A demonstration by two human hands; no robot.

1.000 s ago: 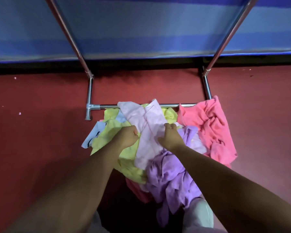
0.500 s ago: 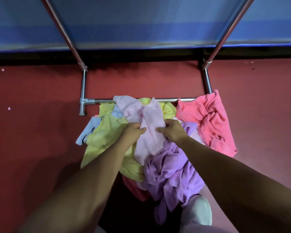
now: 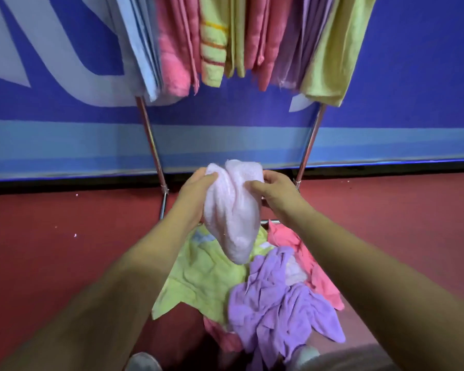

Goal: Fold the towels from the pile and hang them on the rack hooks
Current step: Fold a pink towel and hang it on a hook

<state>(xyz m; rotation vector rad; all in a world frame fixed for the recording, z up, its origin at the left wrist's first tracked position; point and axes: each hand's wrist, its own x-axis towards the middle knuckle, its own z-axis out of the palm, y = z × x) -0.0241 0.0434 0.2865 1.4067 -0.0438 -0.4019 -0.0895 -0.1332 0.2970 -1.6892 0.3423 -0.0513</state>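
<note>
The pale pink towel (image 3: 232, 210) is held up in the air. Its long side runs from 12 down to 6. The left hand (image 3: 196, 192) grips its top at 9 and the right hand (image 3: 273, 192) grips at 3, both equally near. The pile (image 3: 206, 271) lies on the floor (image 3: 65, 250) below, at 6. At 12, hung towels (image 3: 212, 49) fill the rack (image 3: 152, 140).

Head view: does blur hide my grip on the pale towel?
Head view: no; the pale towel, left hand and right hand look fairly sharp; the hung towels up top are smeared; the lens splays the rack poles; the bottom edge is dim.
</note>
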